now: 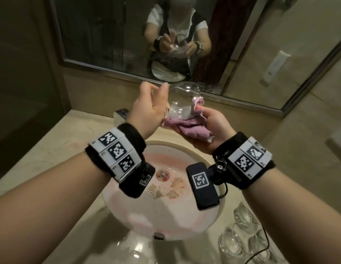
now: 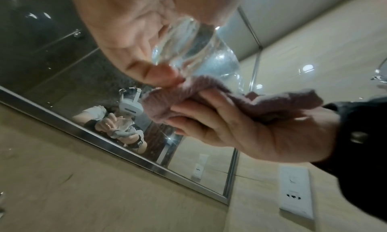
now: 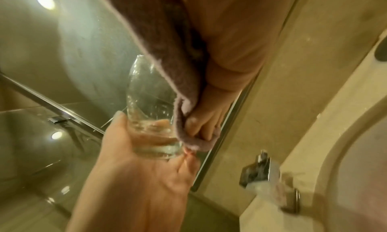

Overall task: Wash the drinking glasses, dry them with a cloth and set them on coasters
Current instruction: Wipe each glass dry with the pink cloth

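Note:
A clear drinking glass is held tilted above the sink, its mouth towards the mirror. My left hand grips it by the thick base, thumb on one side and fingers on the other. My right hand holds a crumpled pink cloth and presses it against the lower side of the glass. In the left wrist view the cloth lies bunched over the right hand's fingers, just under the glass. In the right wrist view the cloth drapes alongside the glass.
Below the hands lies a white sink with pinkish stains and crumbs near the drain. Several clear glasses stand on the counter at lower right. A chrome faucet is at the back left, against the mirror.

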Tool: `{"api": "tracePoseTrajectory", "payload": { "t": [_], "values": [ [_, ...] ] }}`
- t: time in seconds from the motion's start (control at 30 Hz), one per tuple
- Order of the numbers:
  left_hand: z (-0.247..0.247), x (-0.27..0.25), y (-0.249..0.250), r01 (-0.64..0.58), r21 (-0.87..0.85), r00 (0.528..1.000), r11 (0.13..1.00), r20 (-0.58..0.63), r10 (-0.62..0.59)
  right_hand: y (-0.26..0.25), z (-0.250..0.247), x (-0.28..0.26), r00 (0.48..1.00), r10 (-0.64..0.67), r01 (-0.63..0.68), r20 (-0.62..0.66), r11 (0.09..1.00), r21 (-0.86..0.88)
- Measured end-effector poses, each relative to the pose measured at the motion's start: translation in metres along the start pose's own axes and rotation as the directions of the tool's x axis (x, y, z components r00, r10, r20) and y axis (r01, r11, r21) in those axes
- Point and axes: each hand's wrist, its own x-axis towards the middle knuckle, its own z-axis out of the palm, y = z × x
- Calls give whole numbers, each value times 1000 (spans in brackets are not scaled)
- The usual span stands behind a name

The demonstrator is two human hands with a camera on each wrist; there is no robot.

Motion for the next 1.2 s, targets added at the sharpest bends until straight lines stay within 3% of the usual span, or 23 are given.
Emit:
{"api": "tracePoseTrajectory", "payload": {
  "t": [0.13, 0.2, 0.27, 0.3, 0.37, 0.47, 0.53, 0.57, 0.6, 0.67, 0.7, 0.77, 0.8, 0.83, 0.97, 1.07, 1.2],
  "values": [
    [-5, -9, -7, 109, 81, 983, 991, 139, -120, -3, -5, 6, 997, -64, 62, 34, 996, 70],
    [-6, -8, -7, 269, -103, 939, 958, 251, -236, -1, -7, 12, 991, -89, 83, 95, 994, 68],
    [-4, -9, -4, 397, -285, 892, 873, 344, -293, 6, -6, 18, 984, -174, 180, 49, 968, -175],
    [-3, -11, -2, 423, -337, 884, 841, 359, -300, 11, -3, 18, 968, -249, 239, 19, 900, -364],
    [-2, -12, 2, 452, -413, 879, 791, 355, -317, 21, 1, 17, 911, -405, 357, 77, 682, -639],
    [-4, -6, 1, 483, -477, 875, 734, 299, -381, 35, -9, 18, 770, -566, 554, 293, 368, -746],
    [-3, -5, -5, 459, -447, 888, 767, 246, -388, 43, -15, 20, 629, -573, 650, 526, 15, -760],
    [-2, -7, -9, 442, -429, 897, 788, 230, -378, 43, -13, 20, 597, -539, 649, 594, -111, -753],
    [-1, -8, -12, 426, -425, 905, 799, 221, -365, 41, -12, 21, 593, -512, 640, 621, -168, -750],
    [-3, -12, -17, 386, -428, 922, 817, 210, -326, 34, -2, 26, 629, -491, 639, 604, -116, -760],
    [-5, -13, -16, 359, -420, 932, 834, 214, -293, 29, 1, 30, 673, -504, 629, 540, 8, -777],
    [-10, -14, -12, 296, -391, 944, 871, 260, -205, 23, 5, 33, 825, -487, 525, 286, 474, -707],
    [-12, -15, -9, 259, -369, 947, 893, 279, -160, 23, 1, 33, 888, -406, 445, 216, 642, -624],
    [-14, -14, -8, 225, -345, 949, 911, 291, -124, 24, 1, 31, 926, -333, 374, 177, 745, -553],
    [-14, -11, -11, 167, -296, 963, 941, 254, -91, 33, -1, 25, 948, -264, 308, 178, 900, -309],
    [-10, -18, -15, 112, -242, 976, 964, 212, -60, 37, 0, 20, 949, -276, 304, 153, 932, -199],
    [-11, -21, -10, 74, -252, 970, 965, 242, -12, 40, -5, 18, 957, -278, 289, 87, 939, -187]
  ]
}}
